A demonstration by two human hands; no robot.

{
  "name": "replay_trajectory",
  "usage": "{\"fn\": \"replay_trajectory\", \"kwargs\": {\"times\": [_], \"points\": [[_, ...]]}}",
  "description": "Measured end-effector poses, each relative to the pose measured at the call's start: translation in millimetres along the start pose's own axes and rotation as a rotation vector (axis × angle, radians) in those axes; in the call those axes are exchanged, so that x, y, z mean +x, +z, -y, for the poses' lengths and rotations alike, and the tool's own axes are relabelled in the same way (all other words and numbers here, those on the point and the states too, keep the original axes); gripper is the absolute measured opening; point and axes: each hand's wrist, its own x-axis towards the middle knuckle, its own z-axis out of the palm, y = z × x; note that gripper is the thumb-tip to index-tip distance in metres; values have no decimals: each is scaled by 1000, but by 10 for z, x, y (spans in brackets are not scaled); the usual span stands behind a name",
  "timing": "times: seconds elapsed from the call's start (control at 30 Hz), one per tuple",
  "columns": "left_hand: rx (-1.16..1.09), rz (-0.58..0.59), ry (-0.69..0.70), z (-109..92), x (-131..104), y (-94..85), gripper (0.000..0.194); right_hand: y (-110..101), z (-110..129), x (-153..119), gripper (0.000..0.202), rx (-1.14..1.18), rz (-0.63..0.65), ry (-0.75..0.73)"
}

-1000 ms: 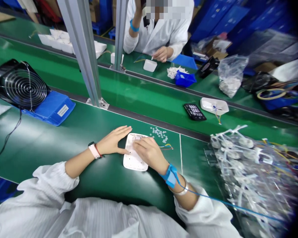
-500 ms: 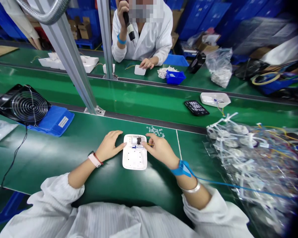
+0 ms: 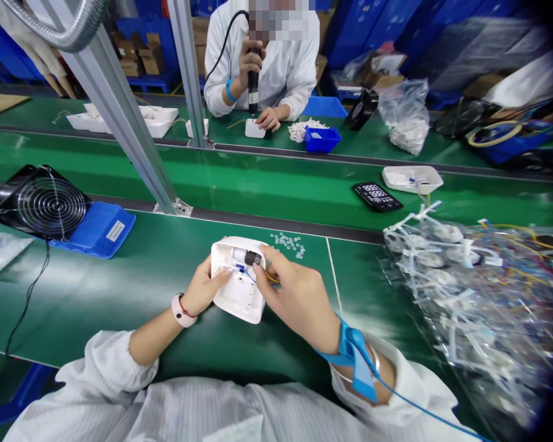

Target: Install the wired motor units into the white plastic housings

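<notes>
A white plastic housing (image 3: 233,302) is tilted up off the green bench, its open inside facing me. Inside it lie a small silver-and-black cylindrical motor (image 3: 242,256) and a small blue connector with wires. My left hand (image 3: 203,287) grips the housing's left side, thumb over the rim and fingers behind. At the upper right corner, my right hand (image 3: 295,288) has thumb and index finger closed at the motor's black end, where yellow wires come out. The palm hides the other right fingers. A blue wrist strap (image 3: 350,347) with a cord is on my right wrist.
Small white rings (image 3: 288,243) lie beyond the housing. Bagged wired parts (image 3: 470,294) cover the right side; a fan (image 3: 53,205) stands left. On the conveyor are a black display panel (image 3: 376,196) and another housing (image 3: 412,178). Opposite, a co-worker holds an electric screwdriver (image 3: 253,83).
Both hands have lifted and tilted the housing, and my left hand has closed around its side. The display panel and second housing have shifted right. The co-worker's screwdriver has come down onto a white part.
</notes>
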Motion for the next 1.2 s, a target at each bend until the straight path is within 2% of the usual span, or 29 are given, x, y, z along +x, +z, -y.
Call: {"fn": "replay_trajectory", "kwargs": {"times": [0.17,0.27,0.37,0.47,0.6,0.73,0.8,0.87,0.93,1.0,1.03,1.1,1.17,1.2], "points": [[-148,-57,-45,24,-34,16,48,-80,87,87,23,2,-18,14],[-163,-70,-14,-4,-39,34,63,-68,42,129,21,-2,41,74],[-152,-99,58,-25,-28,38,74,-17,-51,177,22,130,124,139],[-113,-129,125,-24,-5,10,69,73,-138,233,21,341,156,190],[-44,-180,181,-11,35,-46,65,270,-209,275,19,535,133,228],[-11,-220,189,-19,71,-59,66,517,-289,280,19,606,119,277],[-8,-227,164,-41,81,-49,67,570,-327,285,22,584,124,281],[-35,-240,132,-70,90,-41,69,520,-340,288,27,510,75,226],[-86,-277,118,-102,101,-49,70,379,-314,274,31,416,-63,138],[-143,-340,123,-131,117,-72,69,222,-254,228,21,371,-172,83],[-169,-373,129,-143,125,-86,69,172,-218,194,17,382,-154,77],[-211,-410,148,-161,133,-102,69,173,-154,120,17,445,20,118],[-225,-407,177,-170,122,-92,69,316,-117,60,22,557,238,206],[-220,-396,195,-171,107,-77,69,422,-113,41,31,644,308,259]]}}
